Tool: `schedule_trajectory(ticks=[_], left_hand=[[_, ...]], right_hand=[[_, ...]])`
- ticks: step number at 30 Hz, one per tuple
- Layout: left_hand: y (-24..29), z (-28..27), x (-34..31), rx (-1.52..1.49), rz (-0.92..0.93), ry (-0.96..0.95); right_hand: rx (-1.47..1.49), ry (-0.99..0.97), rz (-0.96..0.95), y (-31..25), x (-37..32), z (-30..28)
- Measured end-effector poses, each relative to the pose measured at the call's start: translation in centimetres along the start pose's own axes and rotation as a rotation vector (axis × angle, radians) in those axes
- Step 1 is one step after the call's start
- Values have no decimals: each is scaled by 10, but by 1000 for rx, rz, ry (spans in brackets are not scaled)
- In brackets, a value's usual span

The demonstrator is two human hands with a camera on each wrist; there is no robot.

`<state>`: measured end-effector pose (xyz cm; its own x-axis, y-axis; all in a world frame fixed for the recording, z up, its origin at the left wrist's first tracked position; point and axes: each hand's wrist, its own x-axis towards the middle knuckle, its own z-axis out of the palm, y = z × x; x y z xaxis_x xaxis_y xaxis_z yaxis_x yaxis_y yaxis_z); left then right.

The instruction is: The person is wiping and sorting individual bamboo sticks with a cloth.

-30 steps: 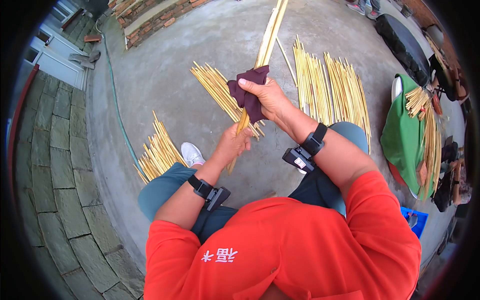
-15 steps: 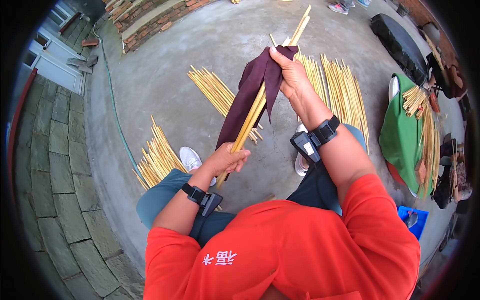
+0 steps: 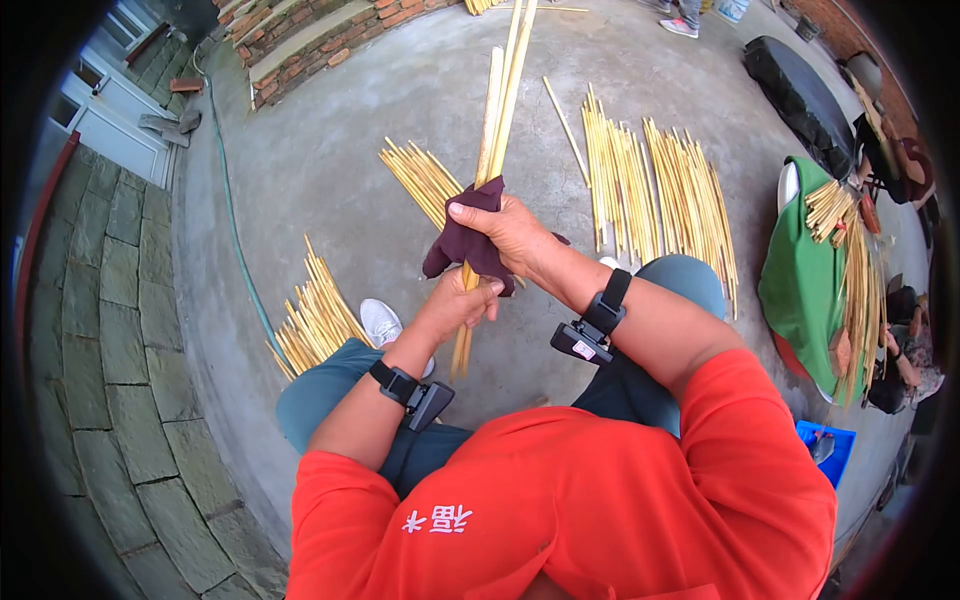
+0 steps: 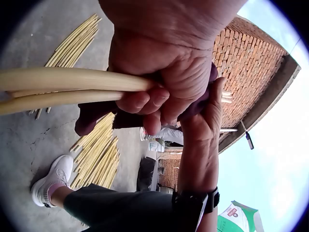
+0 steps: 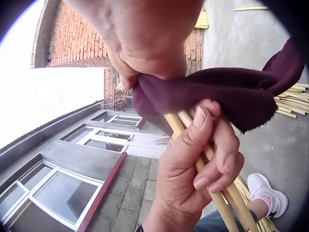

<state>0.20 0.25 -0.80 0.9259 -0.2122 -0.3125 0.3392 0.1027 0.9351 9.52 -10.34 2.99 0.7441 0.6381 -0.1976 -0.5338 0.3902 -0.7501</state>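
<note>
- Canes (image 3: pixel 497 110), a few pale ones held together, sit in both hands in front of the person's knees. Their short ends poke out below the grip and the long ends run away above it.
- Left hand (image 3: pixel 462 305) makes the lower grip, with fingers and thumb curled tight round the canes.
- Right hand (image 3: pixel 510 235) sits directly above it, touching it. Its fingers are wrapped round a dark maroon cloth (image 3: pixel 455 250) bunched about the canes, and a loose tail of cloth hangs beside the grip.
- Judging by that, the rubbing-down of this handful is at its low end — the cloth lies against the lower hand, and nearly the whole length beyond the grip is bare of cloth.
- The surface of the canes does not show whether that length has been rubbed.
- One pile (image 3: pixel 315 310) lies on the concrete left of the grip, beside a white shoe (image 3: pixel 382 318). A second pile (image 3: pixel 425 180) lies just beyond the grip, and a broad spread (image 3: pixel 655 185) lies beyond and to the right — which of these are finished cannot be told.
- Far right of the grip, a green sheet (image 3: pixel 805 270) carries more canes; far beyond stand brick steps (image 3: pixel 310 30).
</note>
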Motion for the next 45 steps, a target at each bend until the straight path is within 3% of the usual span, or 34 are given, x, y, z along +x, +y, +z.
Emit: schedule_trajectory(ticks=[3, 7, 11, 14, 15, 17, 20, 22, 23, 25, 28, 31, 33, 34, 39, 41, 45], left_hand=[[-9, -5, -1, -55, -77, -165], [-27, -7, -6, -14, -132, -240], [-16, -11, -3, -105, -150, -278], [-11, -9, 0, -96, -103, -244], [-16, -5, 0, -55, -4, -167], [-28, -5, 1, -9, 111, -91], [-46, -21, 3, -22, 65, 61], [-57, -29, 4, -132, -226, 221], [-62, -30, 4, -128, -213, 219], [-63, -26, 6, 37, -516, 188], [-51, -3, 0, 133, -546, 317], [-60, -11, -1, 38, -446, 341], [-73, -19, 3, -103, -418, 341], [-77, -22, 6, -246, -395, 342], [-76, -23, 10, -377, -362, 285], [-73, -21, 13, -448, -318, 278], [-64, -16, 18, -502, -200, 195]], right_hand=[[89, 31, -120, -30, 10, -9], [189, 113, -296, -71, 11, -26], [165, 41, -193, -52, 2, -13], [113, 46, -100, -27, -2, 0], [107, 37, -106, -31, 2, 0], [75, 21, -249, -45, 9, -6], [91, 117, -394, -71, 11, -8], [100, 134, -413, -73, 6, -4], [96, 129, -395, -70, 3, 1], [-18, 160, -441, -55, 9, -1], [-66, 121, -412, -61, 10, -2], [6, 135, -494, -71, 6, 2], [88, 76, -435, -71, 0, 5], [50, 80, -400, -67, 0, 4], [-92, 77, -397, -32, 16, 0], [-146, 31, -245, -16, 8, 2], [-237, -45, -168, 18, 4, 1]])
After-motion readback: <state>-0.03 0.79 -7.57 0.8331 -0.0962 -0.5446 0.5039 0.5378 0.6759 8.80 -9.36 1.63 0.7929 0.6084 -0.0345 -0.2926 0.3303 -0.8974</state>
